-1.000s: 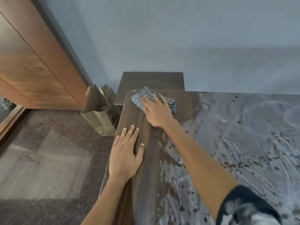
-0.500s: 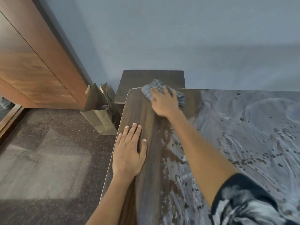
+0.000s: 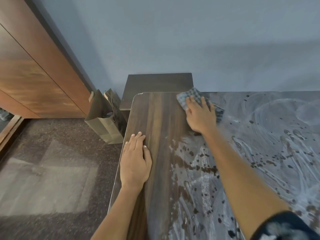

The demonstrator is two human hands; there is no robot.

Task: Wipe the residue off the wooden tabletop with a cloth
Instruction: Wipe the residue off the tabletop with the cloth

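At the far left, a wooden cabinet (image 3: 34, 70) stands against the blue-grey wall (image 3: 173, 40), with dark speckled carpet (image 3: 52, 170) in front of it. Two brown paper bags (image 3: 102, 120) sit on the carpet, wedged between the cabinet and the corner of my bench (image 3: 159, 118). Behind the bench's far left corner is a lower dark side table (image 3: 159, 84), against the wall.

My left hand (image 3: 135, 163) rests flat on the bench's left edge, its fingers (image 3: 136, 141) straight and close together, gripping nothing. The strip of wood beside it is clean and dark.

Further right, my right hand (image 3: 200, 115) presses down on the checked cloth (image 3: 188, 97) near the far edge of the bench; the fingers lie spread over the cloth rather than curled round it. The cloth sits just where the clean wood meets the residue (image 3: 259, 144), a whitish smeared film with dark spots that covers the bench from there to the right edge. A dark patterned sleeve (image 3: 284, 227) shows at the lower right.
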